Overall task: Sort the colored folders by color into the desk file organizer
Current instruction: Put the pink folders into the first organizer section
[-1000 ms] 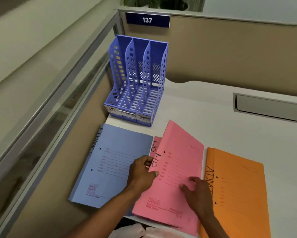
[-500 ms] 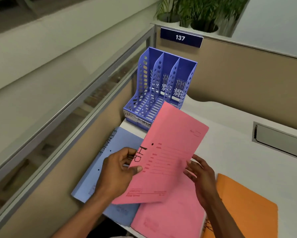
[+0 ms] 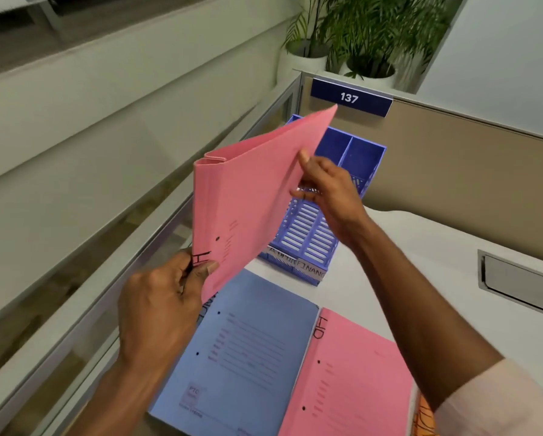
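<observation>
A second ago we were peeling the top pink folder [image 3: 251,196] off its pile. Now it is up in the air, tilted on edge, in front of the organizer's [image 3: 358,158] left slot and hiding it. Our left hand [image 3: 163,306] pinches the lower corner by the "HR" lettering. Our right hand [image 3: 330,196], which hung spread under the folder half a second ago, now grips its far edge, thumb on the front. So the pick-up is done and the folder is lined up for the drop, but it is not in a slot yet. The blue folder [image 3: 251,350], a second pink folder [image 3: 352,372] and a sliver of the orange one [image 3: 422,416] lie unsorted on the tabletop [image 3: 437,262].
</observation>
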`<state>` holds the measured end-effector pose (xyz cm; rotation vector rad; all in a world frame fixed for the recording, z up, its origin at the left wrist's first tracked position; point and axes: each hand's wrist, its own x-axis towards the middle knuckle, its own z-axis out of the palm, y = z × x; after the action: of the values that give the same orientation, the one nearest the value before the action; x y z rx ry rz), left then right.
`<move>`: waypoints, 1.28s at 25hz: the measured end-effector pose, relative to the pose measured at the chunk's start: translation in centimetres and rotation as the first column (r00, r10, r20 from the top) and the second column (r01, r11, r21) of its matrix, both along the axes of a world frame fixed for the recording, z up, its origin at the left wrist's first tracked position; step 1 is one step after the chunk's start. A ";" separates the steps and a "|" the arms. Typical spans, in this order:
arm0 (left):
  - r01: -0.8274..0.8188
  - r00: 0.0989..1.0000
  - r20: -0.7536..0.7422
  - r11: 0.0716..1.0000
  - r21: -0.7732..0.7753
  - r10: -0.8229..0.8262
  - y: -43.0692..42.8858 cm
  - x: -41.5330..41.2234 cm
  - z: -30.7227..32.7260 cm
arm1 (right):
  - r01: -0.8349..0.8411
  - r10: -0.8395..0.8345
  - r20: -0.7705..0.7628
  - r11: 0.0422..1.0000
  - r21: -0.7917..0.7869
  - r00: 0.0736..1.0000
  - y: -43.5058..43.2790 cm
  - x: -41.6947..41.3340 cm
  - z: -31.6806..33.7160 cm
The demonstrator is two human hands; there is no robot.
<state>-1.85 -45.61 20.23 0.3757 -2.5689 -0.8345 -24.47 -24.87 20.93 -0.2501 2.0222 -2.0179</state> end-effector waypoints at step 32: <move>-0.095 0.982 0.161 0.995 -0.032 0.099 1.3 -21.7 -8.4 | 0.174 -0.158 -0.074 0.904 0.391 0.985 -3.5 -19.2 0.5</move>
<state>-23.56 -44.32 11.85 0.5788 -2.6818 -0.7663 -43.63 -28.35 21.44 -0.0341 2.4941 -1.6434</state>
